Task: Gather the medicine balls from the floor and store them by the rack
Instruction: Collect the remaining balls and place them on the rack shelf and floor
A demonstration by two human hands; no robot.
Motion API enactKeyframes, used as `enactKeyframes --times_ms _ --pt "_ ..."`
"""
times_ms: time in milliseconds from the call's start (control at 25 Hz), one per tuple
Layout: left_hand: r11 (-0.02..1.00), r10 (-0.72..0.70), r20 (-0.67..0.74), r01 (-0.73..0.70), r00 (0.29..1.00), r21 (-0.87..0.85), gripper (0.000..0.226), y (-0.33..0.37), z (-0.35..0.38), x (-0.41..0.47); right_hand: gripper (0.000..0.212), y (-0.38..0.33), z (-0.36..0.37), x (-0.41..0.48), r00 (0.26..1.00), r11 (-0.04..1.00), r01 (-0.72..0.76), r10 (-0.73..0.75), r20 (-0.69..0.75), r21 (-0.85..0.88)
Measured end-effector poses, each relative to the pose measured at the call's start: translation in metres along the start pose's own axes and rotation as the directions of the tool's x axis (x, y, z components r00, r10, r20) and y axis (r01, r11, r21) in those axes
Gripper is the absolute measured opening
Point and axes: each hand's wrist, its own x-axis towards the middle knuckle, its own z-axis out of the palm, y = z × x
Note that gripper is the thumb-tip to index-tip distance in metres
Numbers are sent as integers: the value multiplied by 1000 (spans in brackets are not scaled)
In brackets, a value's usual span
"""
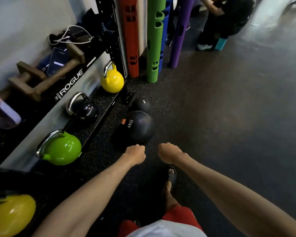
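Gym floor (229,117): dark rubber, speckled near the rack (108,101). The rack's rail is lettered "ROGUE" in white.

Left hand (135,152) and right hand (167,151): held side by side, a little apart, fingers curled under into fists, nothing held.

Medicine ball (138,127): black, marked "4KG" in white, set on the floor just beyond the left hand's knuckles, beside the rack. An orange tab at its left edge cannot be read.

Smaller ball (141,105): black, directly beyond the first and partly hidden by it. Contact between them cannot be judged, and its small white mark is illegible.

Green kettlebell (63,148): left of the left hand, on the rack's bottom shelf.

Yellow kettlebell (10,214): cut off at the lower left corner.
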Motion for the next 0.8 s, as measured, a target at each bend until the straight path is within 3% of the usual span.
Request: enactKeyframes --times_ms 360,800 --pt "949 -237 60 245 970 -200 31 8 -62 139 31 39 -80 162 979 987 159 -153 135 -34" --pt "810 -353 258 432 899 -397 30 -50 -36 302 28 43 -90 360 921 970 227 -185 342 -88"
